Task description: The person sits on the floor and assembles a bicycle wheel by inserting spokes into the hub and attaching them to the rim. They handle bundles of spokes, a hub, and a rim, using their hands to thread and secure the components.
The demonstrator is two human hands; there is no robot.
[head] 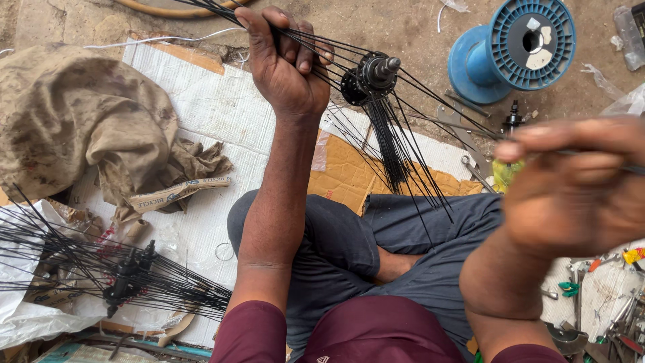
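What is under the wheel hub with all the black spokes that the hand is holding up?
Under the hub lie flattened brown cardboard and a white woven sheet on the ground. The hanging spokes and the left hand cover part of that ground.

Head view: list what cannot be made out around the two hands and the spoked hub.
- Right hand: blurred and close to the lens, so its grip on a thin spoke is unclear.
- Spokes in the left hand: their upper ends are cut off by the top edge.
- Hub: far side hidden behind its own flanges.
- Tools at lower right: small, cluttered.
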